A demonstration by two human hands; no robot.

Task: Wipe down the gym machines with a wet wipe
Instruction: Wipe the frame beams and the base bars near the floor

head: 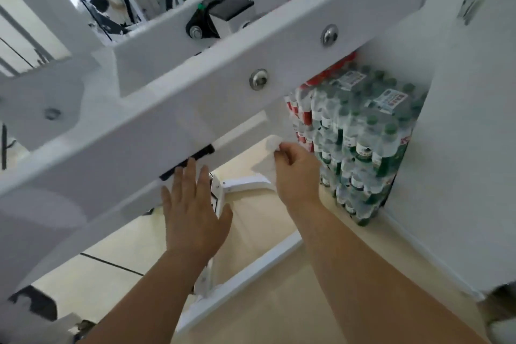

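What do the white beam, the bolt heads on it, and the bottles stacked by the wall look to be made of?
The beam looks like metal with a smooth white painted or powder-coated finish: flat faces, crisp edges, soft sheen. The bolt heads look like bare silvery steel, shiny and unpainted. The bottles look like clear plastic with green caps, apparently bundled in transparent shrink film that glints, though blur leaves that uncertain.

Both forearms bare, no sleeves in view. Left hand [192,212] & right hand [297,173]: no gloves, rings, watch.
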